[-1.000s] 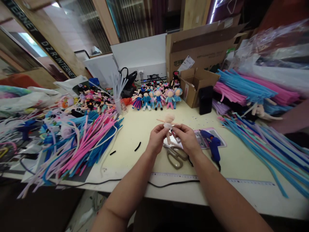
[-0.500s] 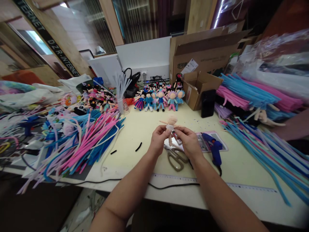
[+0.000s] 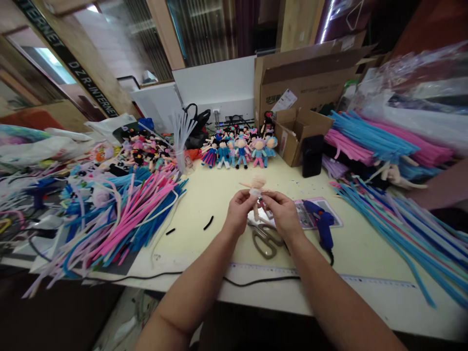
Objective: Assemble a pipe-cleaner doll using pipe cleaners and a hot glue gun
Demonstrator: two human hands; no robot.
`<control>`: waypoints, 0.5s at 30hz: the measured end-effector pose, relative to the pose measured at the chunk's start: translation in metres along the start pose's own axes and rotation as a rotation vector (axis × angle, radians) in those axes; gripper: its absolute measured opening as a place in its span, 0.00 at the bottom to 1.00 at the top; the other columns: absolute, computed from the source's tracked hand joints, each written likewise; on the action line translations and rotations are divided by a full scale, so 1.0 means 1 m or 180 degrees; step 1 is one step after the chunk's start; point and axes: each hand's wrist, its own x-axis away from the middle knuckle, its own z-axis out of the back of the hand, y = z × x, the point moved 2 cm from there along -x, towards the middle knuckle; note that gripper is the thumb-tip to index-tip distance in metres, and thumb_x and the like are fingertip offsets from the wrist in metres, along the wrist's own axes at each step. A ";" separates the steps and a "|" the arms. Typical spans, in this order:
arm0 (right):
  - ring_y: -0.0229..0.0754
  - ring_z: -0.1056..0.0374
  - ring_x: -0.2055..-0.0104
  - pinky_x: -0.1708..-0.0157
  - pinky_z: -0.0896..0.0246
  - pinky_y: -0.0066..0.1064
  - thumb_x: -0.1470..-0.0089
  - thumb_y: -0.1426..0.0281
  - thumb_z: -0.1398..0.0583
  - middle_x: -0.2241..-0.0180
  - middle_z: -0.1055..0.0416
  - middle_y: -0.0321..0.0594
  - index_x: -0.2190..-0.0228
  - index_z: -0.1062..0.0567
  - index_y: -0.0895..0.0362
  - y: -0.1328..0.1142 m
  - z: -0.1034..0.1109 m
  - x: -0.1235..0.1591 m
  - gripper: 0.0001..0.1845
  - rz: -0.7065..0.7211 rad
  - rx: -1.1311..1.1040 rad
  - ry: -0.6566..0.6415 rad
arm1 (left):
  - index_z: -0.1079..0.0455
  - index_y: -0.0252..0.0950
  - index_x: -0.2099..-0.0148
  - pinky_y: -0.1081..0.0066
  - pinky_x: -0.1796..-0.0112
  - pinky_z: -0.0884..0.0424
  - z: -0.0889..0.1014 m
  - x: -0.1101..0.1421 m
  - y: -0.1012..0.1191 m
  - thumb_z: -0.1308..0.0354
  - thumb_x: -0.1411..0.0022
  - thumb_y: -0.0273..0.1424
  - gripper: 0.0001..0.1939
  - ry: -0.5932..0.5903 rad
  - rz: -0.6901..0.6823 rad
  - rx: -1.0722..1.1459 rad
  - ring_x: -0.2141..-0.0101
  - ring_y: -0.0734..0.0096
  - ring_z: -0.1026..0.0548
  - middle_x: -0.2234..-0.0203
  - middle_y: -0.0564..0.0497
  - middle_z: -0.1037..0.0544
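Observation:
A small beige doll (image 3: 258, 182) with arms stretched out and a whitish piece round its body is held upright over the table. My left hand (image 3: 238, 209) pinches it at the waist from the left. From the right, my right hand (image 3: 283, 209) has thumb and fingers pressed together at the same spot. Just what lies between the fingertips is partly hidden. Under the hands lie scissors (image 3: 266, 242) with grey-brown handles. A blue glue gun (image 3: 323, 225) rests right of my right hand, on a flat pink-edged card or case (image 3: 306, 222).
Finished dolls (image 3: 241, 152) stand at the back. Pipe cleaners (image 3: 127, 219) heap up on the left; more blue strands (image 3: 387, 234) lie right. Two black snippets, a ruler (image 3: 376, 281) and a black cord (image 3: 252, 284) lie nearer me. Cardboard boxes (image 3: 298, 134) stand behind.
The view has shifted slightly. Both hands keep hold of the doll at its waist with hardly any movement; the things on the table stay put.

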 end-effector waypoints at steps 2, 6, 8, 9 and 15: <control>0.36 0.37 0.73 0.74 0.43 0.28 0.60 0.63 0.33 0.73 0.27 0.36 0.71 0.21 0.56 0.000 0.000 0.000 0.12 -0.0033 -0.0052 0.0012 | 0.28 0.33 0.66 0.74 0.70 0.31 -0.001 0.000 0.001 0.30 0.58 0.34 0.18 -0.0010 0.0069 0.0057 0.75 0.79 0.29 0.74 0.55 0.26; 0.36 0.38 0.75 0.74 0.44 0.28 0.61 0.63 0.32 0.76 0.28 0.34 0.73 0.23 0.56 -0.001 -0.001 0.000 0.12 -0.0066 -0.0092 0.0026 | 0.28 0.33 0.66 0.75 0.71 0.32 -0.002 0.000 0.001 0.29 0.59 0.35 0.18 -0.0107 0.0213 0.0148 0.77 0.80 0.29 0.75 0.55 0.26; 0.35 0.38 0.75 0.74 0.44 0.28 0.61 0.63 0.32 0.77 0.29 0.33 0.73 0.23 0.56 -0.003 -0.002 0.001 0.12 -0.0072 -0.0086 0.0006 | 0.28 0.33 0.66 0.75 0.71 0.32 -0.001 -0.001 0.000 0.29 0.59 0.36 0.19 -0.0163 0.0285 0.0192 0.78 0.80 0.29 0.76 0.55 0.26; 0.35 0.38 0.75 0.74 0.44 0.28 0.61 0.63 0.32 0.77 0.29 0.33 0.73 0.24 0.56 -0.004 -0.002 0.001 0.12 -0.0063 -0.0076 0.0000 | 0.28 0.32 0.66 0.75 0.72 0.32 -0.001 -0.001 0.000 0.29 0.58 0.37 0.19 -0.0179 0.0308 0.0210 0.78 0.80 0.29 0.76 0.55 0.26; 0.34 0.40 0.75 0.73 0.45 0.28 0.62 0.63 0.32 0.76 0.30 0.31 0.74 0.25 0.56 -0.007 -0.001 0.000 0.13 0.0084 -0.0112 -0.0046 | 0.29 0.32 0.65 0.75 0.72 0.32 0.000 -0.001 0.001 0.29 0.59 0.36 0.20 -0.0274 0.0364 0.0139 0.78 0.80 0.29 0.76 0.54 0.26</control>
